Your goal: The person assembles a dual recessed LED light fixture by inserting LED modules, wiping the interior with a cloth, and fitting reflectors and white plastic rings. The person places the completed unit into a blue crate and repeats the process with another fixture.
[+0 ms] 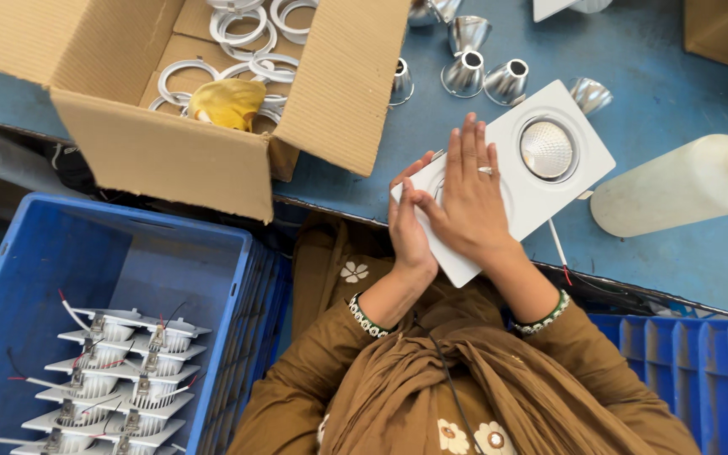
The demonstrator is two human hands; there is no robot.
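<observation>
The white light fitting [511, 173], a flat rectangular plate with two round openings, lay slantwise at the near edge of the blue bench [667, 59], its near corner hanging over that edge. The right hand [469, 190] lay flat on the near half of the fitting, palm down, fingers straight and close together pointing away from the body, a ring on one finger; it pressed rather than gripped. The left hand [408, 223] stood on edge against the fitting's left side, fingers curled loosely round the rim and thumb meeting the right thumb, so the plate was steadied between the two. Both forearms rose from brown sleeves with beaded bangles at the wrists.

In the far half of the fitting sat a round lamp [547, 150] with a shiny reflector. Just beyond the fitting lay several silver reflector cones [463, 74]. To the right of it a white plastic bottle [676, 185] lay on its side. To the left stood an open cardboard box [162, 152] holding white rings [254, 25] and a yellow cloth [227, 101]. Below the box, off the bench, a blue crate [44, 270] held stacked finished fittings [115, 379] with wires.
</observation>
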